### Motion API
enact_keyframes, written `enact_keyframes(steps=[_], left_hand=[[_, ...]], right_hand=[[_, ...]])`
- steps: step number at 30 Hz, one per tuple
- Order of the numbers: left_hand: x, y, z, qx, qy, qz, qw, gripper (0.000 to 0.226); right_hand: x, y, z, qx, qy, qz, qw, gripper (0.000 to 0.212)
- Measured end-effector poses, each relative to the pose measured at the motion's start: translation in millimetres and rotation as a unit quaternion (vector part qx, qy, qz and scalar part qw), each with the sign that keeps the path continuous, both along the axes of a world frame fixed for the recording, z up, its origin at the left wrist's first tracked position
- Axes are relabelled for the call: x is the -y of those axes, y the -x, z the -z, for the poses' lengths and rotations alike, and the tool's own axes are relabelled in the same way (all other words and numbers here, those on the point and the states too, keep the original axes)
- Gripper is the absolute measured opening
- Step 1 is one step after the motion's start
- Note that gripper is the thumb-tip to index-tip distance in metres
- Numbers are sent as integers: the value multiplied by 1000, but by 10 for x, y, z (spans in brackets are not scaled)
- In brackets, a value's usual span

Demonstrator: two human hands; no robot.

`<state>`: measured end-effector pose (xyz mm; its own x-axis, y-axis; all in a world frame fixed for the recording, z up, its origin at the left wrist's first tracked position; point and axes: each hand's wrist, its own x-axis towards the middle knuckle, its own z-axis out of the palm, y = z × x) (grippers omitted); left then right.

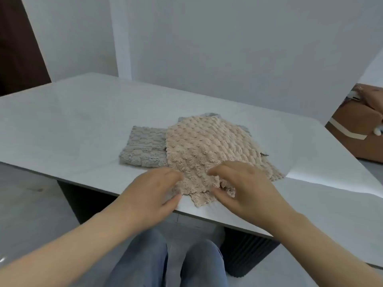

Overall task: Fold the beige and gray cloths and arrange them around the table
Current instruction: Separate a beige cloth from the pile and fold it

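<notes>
A beige bobbled cloth (209, 150) lies spread on the white table (72, 121), its near corner by the front edge. A gray cloth (143, 150) lies to its left, partly under it, and more gray cloth (211, 115) peeks out behind the beige one. My left hand (153, 189) pinches the beige cloth's near left edge between thumb and fingers. My right hand (242, 187) pinches the near edge of the same cloth just to the right, where the fabric bunches up.
The table's front edge runs just under my hands, with a dark ribbed base (248, 251) beneath. My legs in blue jeans (145, 266) are below. A brown box (356, 129) sits beyond the table's right end. White walls stand behind.
</notes>
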<state>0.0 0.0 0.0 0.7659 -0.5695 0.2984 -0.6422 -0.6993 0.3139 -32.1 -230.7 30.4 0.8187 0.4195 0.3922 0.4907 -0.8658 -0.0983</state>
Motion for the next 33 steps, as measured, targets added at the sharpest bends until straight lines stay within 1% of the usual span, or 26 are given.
enact_keyframes(steps=[5,8,13,15,17,19,21,23,26,30,33], left_hand=[[61,-106,119,5,-32,2,999,56],[93,-160,161,18,-23,0,1000,52],[121,-264,157,38,-37,18,998,35],[125,-301,154,40,-37,18,998,25],[125,-324,151,38,-35,16,999,24],[122,-334,126,43,-24,20,999,29],[109,-326,56,56,-4,22,998,29],[86,-312,-49,73,28,20,997,27],[24,-325,-231,79,75,4,994,26],[-38,-406,-446,90,97,0,991,22],[-51,-446,-571,86,120,-14,989,21]], right_hand=[[2,3,128,-9,9,15,1000,26],[20,-24,156,-7,13,23,1000,26],[-25,-100,234,-11,19,-1,1000,32],[-50,-132,278,-6,20,-9,1000,29],[-81,-161,331,8,29,-9,1000,25],[-123,-190,360,20,48,2,999,24],[-153,-233,356,28,50,15,998,21],[-155,-277,307,42,37,22,998,18],[-92,-309,183,61,15,27,998,21],[93,-310,5,85,4,48,995,13],[270,-318,-88,80,-3,79,994,13]])
